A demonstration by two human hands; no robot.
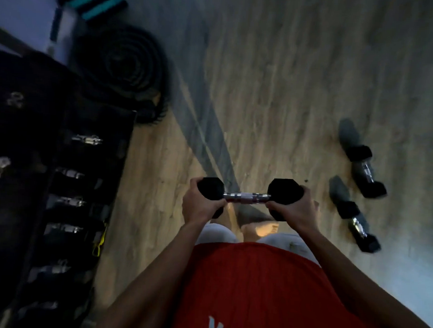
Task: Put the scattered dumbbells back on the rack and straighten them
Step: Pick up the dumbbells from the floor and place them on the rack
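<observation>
I hold a black hex dumbbell (246,198) with a chrome handle level in front of my waist. My left hand (200,204) grips its left head and my right hand (295,209) grips its right head. Two smaller black dumbbells lie on the wooden floor to my right, one farther away (365,170) and one nearer (358,225). The dark dumbbell rack (61,182) runs along the left, with several chrome handles showing on its tiers.
A coiled black battle rope (122,73) lies on the floor beyond the rack's far end. A black and teal striped roll (98,2) sits at the top left. My bare foot (259,230) and red shirt show below the dumbbell.
</observation>
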